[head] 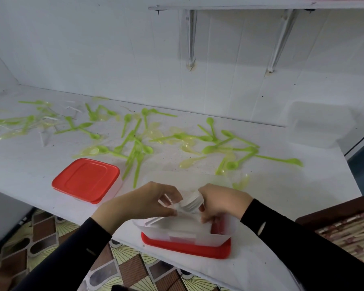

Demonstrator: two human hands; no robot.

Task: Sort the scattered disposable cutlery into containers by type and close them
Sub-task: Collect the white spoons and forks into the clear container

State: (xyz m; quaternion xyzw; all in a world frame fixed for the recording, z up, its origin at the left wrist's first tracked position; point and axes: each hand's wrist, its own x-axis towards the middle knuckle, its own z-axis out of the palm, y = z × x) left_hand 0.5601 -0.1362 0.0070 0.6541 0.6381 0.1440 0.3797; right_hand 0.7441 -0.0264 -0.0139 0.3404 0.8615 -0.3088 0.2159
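Holding a nested stack of white cutlery [190,203] between both hands, I am hovering it just above the open translucent container [227,229], which is sitting on its own red lid [187,247]. My left hand [143,203] is pinching one end between thumb and curled fingers. My right hand [221,201] is curling round the other end, so both sets of fingers are clamped on the stack rather than spread apart. Whether these pieces are spoons or forks I cannot tell, since the ends are hiding under my fingers. To do this step well, I am judging that I should be keeping the stack squared and level and lowering it lengthwise into the container directly below my fingertips. I should be letting go only once it is resting on the bottom, so nothing is fanning out to jam the lid later. Beyond my fingers, green spoons [135,141] and paler yellow spoons [189,162] are lying scattered across the white counter [282,185], not yet sorted. Out past my left knuckles a second container [86,179] is sitting closed under a red top.
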